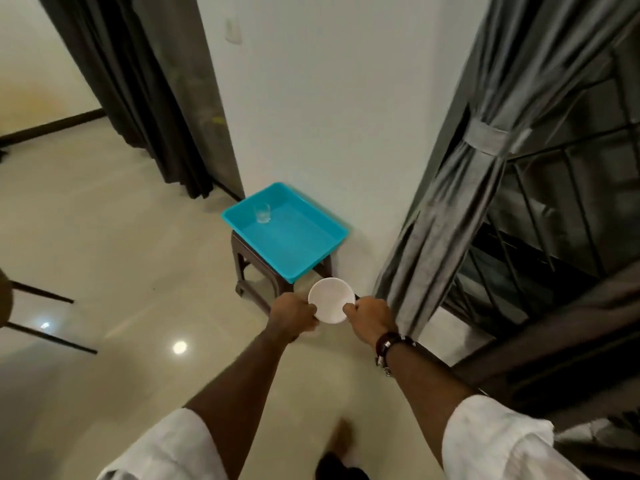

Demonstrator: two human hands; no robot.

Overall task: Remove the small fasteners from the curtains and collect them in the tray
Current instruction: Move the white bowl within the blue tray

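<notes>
A small round white bowl (330,299) hangs in the air between my two hands. My left hand (292,315) grips its left rim and my right hand (369,317) pinches its right rim. Just beyond the bowl a turquoise tray (311,252) sits on a brown plastic stool (242,261), with a clear glass (262,213) standing in its far left corner. A grey curtain (460,202), gathered by a fabric tie-back (488,138), hangs to my right. A darker curtain (152,98) hangs at the back left. No fasteners are visible.
A white wall stands behind the stool. A dark metal window grille (561,202) lies behind the right curtain. Dark furniture legs (45,296) stick in from the left over the glossy tiled floor. My foot (341,441) shows at the bottom.
</notes>
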